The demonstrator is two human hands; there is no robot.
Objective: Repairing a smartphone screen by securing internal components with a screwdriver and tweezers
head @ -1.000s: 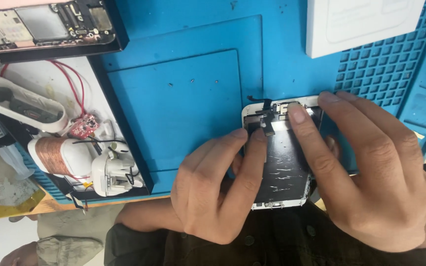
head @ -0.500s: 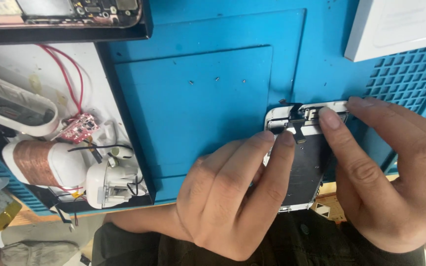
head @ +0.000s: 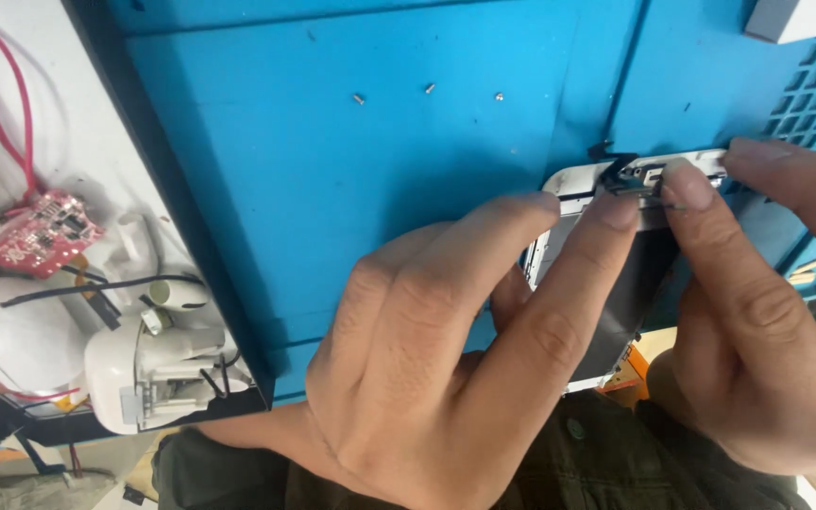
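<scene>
A white phone screen panel (head: 586, 274) lies face down on the blue repair mat (head: 332, 170) near its front edge. My left hand (head: 446, 359) presses on it, with index and middle fingertips at the panel's top end. My right hand (head: 757, 321) holds the panel from the right; its index fingertip touches a small black flex part (head: 627, 176) at the top edge. Much of the panel is hidden under both hands.
Three tiny screws (head: 427, 92) lie on the mat above the panel. At the left, a white tray (head: 77, 170) holds a small red circuit board (head: 42, 232), red wires and opened white plastic earphone cases (head: 153, 364). A white box corner (head: 805, 17) shows top right.
The view has moved in much closer on the panel and my hands. My fingers have stayed at the top edge of the panel, working on the black flex part.
</scene>
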